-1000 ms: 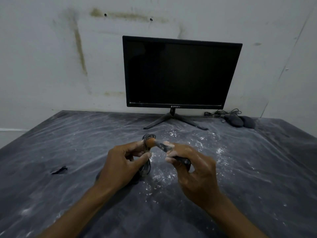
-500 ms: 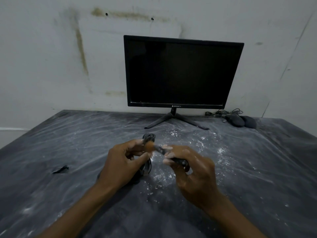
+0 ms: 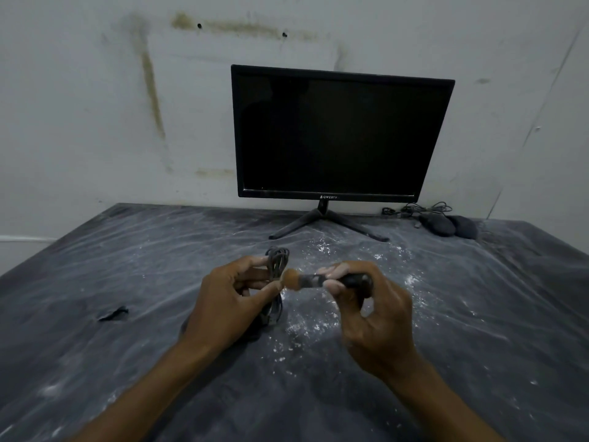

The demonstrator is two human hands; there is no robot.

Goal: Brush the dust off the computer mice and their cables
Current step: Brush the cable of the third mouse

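Gripping dusty bundled cable [image 3: 278, 261], brush [image 3: 322, 280] touching

The far wall [image 3: 95, 106] is pale plaster, marked with brownish stains running down at left and across the top, with two small dark holes near the upper stain; a second wall [image 3: 557, 138] meets it at a corner on the far right. A dark table [image 3: 127, 362], covered in wrinkled clear plastic sheeting dusted with white powder, fills the near and middle ground. A black monitor [image 3: 338, 135], screen off, stands on a splayed stand at the table's far edge against the wall; lighting is dim throughout.
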